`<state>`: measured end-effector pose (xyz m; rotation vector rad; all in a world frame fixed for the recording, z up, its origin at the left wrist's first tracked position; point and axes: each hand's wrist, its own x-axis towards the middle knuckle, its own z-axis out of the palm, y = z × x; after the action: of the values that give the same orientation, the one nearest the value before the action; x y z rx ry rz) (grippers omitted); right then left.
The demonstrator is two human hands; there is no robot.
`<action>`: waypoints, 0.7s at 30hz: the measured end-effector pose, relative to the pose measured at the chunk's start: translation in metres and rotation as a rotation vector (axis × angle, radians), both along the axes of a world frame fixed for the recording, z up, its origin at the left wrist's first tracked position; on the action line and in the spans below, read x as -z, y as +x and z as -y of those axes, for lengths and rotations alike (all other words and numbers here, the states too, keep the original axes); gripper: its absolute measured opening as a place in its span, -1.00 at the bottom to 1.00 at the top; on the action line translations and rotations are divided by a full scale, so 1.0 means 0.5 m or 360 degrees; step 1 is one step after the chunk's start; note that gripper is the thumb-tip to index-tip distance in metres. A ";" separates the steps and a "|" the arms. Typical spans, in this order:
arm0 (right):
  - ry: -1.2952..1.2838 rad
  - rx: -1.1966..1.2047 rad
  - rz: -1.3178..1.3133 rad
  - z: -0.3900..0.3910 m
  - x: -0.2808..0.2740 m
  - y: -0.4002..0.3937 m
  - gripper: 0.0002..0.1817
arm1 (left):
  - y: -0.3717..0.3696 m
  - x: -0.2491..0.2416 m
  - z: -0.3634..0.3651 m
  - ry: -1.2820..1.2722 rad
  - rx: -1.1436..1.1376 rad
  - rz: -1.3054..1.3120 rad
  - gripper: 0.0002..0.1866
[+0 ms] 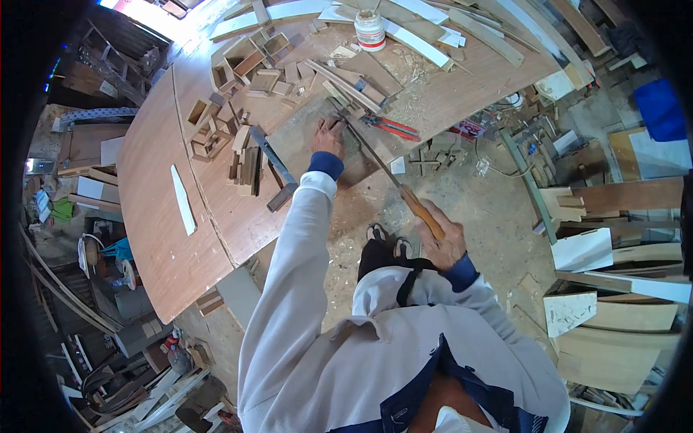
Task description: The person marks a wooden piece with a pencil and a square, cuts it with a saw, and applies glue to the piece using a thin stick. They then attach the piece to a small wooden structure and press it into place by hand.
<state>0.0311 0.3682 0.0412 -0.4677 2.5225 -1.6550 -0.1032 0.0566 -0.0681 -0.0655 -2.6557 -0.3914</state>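
Note:
My right hand point(444, 242) is wrapped round the wooden handle of a hand saw point(381, 163). Its long, thin blade slants away from me, the far end lying beside my left hand at the table's edge. My left hand point(328, 137) rests with bent fingers on a grey-brown board point(294, 141); whatever lies under its fingertips is hidden. Just right of the blade's tip is a red-handled tool point(393, 127), like pliers or cutters. Narrow wood strips point(343, 85) lie beyond my left hand. A long blue-grey bar point(271, 155) with a block at its near end lies left of that hand.
Small open wooden boxes point(209, 133) and offcuts cover the left of the large table point(155, 187). A white tub point(369, 32) stands at the back among long strips and shavings. A white strip point(182, 200) lies at left. Boards point(613, 317) are stacked on the right.

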 end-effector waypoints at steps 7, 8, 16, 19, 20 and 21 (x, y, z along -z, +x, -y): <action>0.0012 -0.0009 0.0017 0.017 -0.002 -0.021 -0.53 | 0.001 -0.008 -0.002 0.0056 0.0041 0.0024 -0.65; 0.0009 0.0002 0.0015 0.014 -0.013 -0.015 -0.53 | 0.006 -0.016 -0.005 0.0062 0.0039 0.0029 -0.64; 0.0109 0.0034 -0.0248 0.039 0.013 -0.034 -0.52 | 0.006 -0.016 -0.007 0.0078 0.0005 0.0086 -0.62; 0.0021 0.0005 0.0137 0.023 -0.012 -0.018 -0.52 | 0.008 -0.009 -0.009 0.0103 0.0010 -0.0014 -0.62; 0.0023 0.0001 0.0131 0.013 -0.007 -0.007 -0.52 | 0.003 -0.009 -0.008 0.0102 0.0004 0.0013 -0.62; -0.0025 0.0023 -0.0001 0.003 -0.007 0.007 -0.52 | 0.002 -0.011 -0.004 0.0099 -0.0009 0.0042 -0.62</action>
<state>0.0345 0.3665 0.0447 -0.4524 2.5209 -1.6814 -0.1022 0.0588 -0.0626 -0.0332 -2.6670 -0.4758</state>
